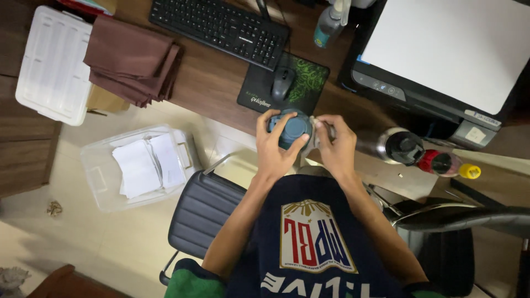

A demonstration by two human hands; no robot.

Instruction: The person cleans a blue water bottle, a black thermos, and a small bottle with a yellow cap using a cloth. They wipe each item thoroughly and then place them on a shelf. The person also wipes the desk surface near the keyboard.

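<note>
The left hand [274, 144] is gripping a round blue-grey container [293, 128] near the wooden surface [210, 83] while the right hand [334, 142] is pinching a pale cloth [318, 132] against its side, apparently mid-wipe.

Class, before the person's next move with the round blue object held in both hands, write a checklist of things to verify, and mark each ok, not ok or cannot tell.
1. Left hand grips the round blue object: ok.
2. Right hand touches the object's side: ok; it pinches something small and pale, kind cannot tell.
3. Object held above the desk edge, not resting on it: cannot tell.
4. Mouse lies apart from the hands: ok.
5. Steel flask lies close beside the right hand: not ok, could be knocked.
</note>
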